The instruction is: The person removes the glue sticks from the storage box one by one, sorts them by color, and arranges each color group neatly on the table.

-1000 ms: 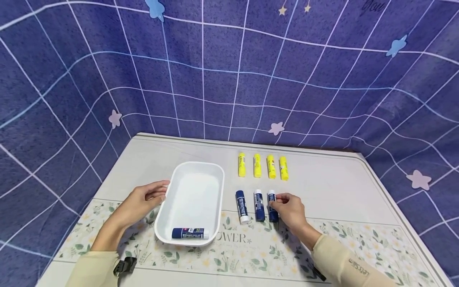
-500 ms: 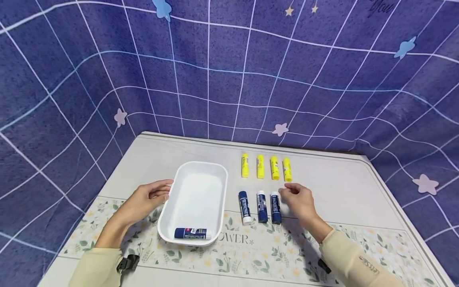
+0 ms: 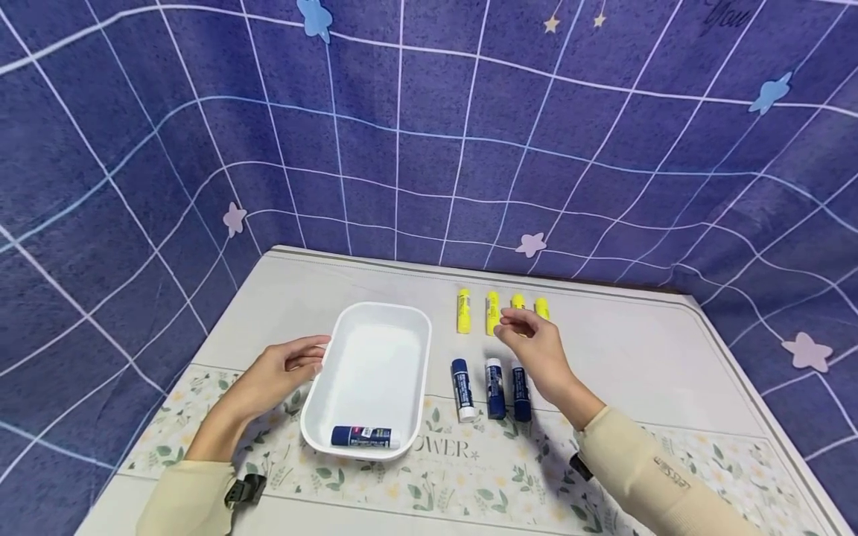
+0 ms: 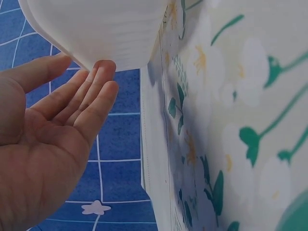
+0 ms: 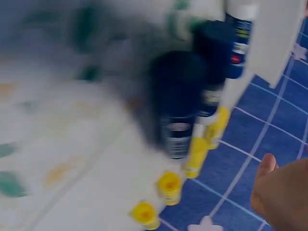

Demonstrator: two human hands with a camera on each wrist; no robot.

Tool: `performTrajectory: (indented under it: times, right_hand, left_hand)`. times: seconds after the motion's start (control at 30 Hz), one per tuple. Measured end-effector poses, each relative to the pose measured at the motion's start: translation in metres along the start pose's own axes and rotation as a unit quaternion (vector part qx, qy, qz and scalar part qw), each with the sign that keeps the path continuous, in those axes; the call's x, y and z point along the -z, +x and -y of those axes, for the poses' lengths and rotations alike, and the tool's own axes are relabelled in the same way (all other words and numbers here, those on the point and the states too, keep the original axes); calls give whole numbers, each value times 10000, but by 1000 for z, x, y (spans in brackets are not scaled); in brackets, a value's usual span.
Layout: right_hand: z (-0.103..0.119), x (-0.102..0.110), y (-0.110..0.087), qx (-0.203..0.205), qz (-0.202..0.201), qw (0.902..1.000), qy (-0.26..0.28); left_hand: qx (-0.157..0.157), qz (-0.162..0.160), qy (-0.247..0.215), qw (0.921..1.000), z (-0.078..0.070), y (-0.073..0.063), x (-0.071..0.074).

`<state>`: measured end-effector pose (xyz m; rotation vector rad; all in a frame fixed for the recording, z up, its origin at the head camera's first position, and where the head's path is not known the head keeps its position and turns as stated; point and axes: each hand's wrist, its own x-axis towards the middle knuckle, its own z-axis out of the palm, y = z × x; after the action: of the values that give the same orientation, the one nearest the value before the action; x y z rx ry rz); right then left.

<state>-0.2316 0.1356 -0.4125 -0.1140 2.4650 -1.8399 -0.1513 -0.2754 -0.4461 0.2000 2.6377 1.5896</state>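
Observation:
A white tray (image 3: 309,408) stands on the table, with a navy glue stick (image 3: 362,437) lying crosswise at its near end. My left hand (image 3: 284,372) is at the tray's left side; its extended fingertips touch the wall under the rim in the left wrist view. Right of the tray lie three navy glue sticks with white ends: the left one (image 3: 462,391), the middle one (image 3: 495,391) and the right one (image 3: 521,398). My right hand (image 3: 536,350) hovers holding nothing between them and the yellow glue sticks (image 3: 464,311), partly covering the two rightmost yellow ones.
The table (image 3: 630,357) has a floral printed band (image 3: 670,454) along its near part. A blue curtain (image 3: 429,104) with a white grid and stars hangs behind the table and at both sides.
My right hand has let go of the right navy glue stick and risen away to the far side, near the yellow glue sticks. My left hand stays at the tray. The view shifts slightly.

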Motion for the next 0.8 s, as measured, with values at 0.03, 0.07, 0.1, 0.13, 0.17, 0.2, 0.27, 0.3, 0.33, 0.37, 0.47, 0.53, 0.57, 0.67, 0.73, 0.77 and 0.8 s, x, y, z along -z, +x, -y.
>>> performTrajectory:
  times: [0.03, 0.07, 0.1, 0.13, 0.17, 0.2, 0.27, 0.3, 0.33, 0.37, 0.47, 0.53, 0.57, 0.67, 0.73, 0.77, 0.8]
  right_hand:
    - [4, -1, 1, 46, 56, 9999, 124]
    - [8, -3, 2, 84, 119, 9996, 230]
    - [11, -4, 2, 128, 201, 9992, 308]
    - [15, -6, 3, 165, 313, 9987, 373]
    - [19, -8, 3, 197, 437, 9979, 443]
    - [22, -11, 3, 235, 583, 9966, 527]
    - [28, -17, 4, 295, 894, 9935, 643]
    - [31, -20, 4, 317, 1068, 9914, 680]
    - [33, -23, 4, 318, 1242, 9890, 742]
    - [34, -27, 4, 344, 1411, 9863, 778]
    - [36, -39, 5, 336, 1869, 9784, 820]
    - [37, -46, 5, 298, 2115, 9734, 833]
    - [38, -50, 5, 285, 2226, 9710, 823]
    - [40, -61, 5, 193, 2557, 9626, 872]
    - [40, -68, 6, 157, 2762, 9569, 888]
    - [40, -71, 7, 147, 2852, 9539, 929]
    - [41, -74, 7, 140, 2935, 9511, 952]
  left_hand:
    - [-2, 15, -12, 10000, 0, 0, 0]
    - [-2, 30, -20, 10000, 0, 1, 0]
    - [12, 38, -37, 10000, 0, 1, -1]
    - [32, 47, -52, 10000, -1, 1, -1]
    - [48, 53, -68, 10000, -1, 1, -1]
    - [67, 60, -82, 9999, -1, 1, -1]
    - [97, 66, -91, 9999, -1, 1, -1]
    - [110, 64, -96, 9999, -1, 1, -1]
    - [115, 71, -99, 9999, -1, 1, -1]
    - [100, 72, -91, 9999, -2, 0, -1]
    - [59, 69, -88, 9999, -4, 0, -1]
    - [27, 66, -106, 9999, -5, 0, -1]
    - [7, 70, -109, 9999, -6, 0, -1]
    - [8, 71, -121, 9999, -6, 0, -2]
    - [12, 76, -103, 9999, -6, 0, -1]
    - [3, 79, -83, 9999, -6, 0, -2]
    - [1, 78, -77, 9999, -6, 0, -2]
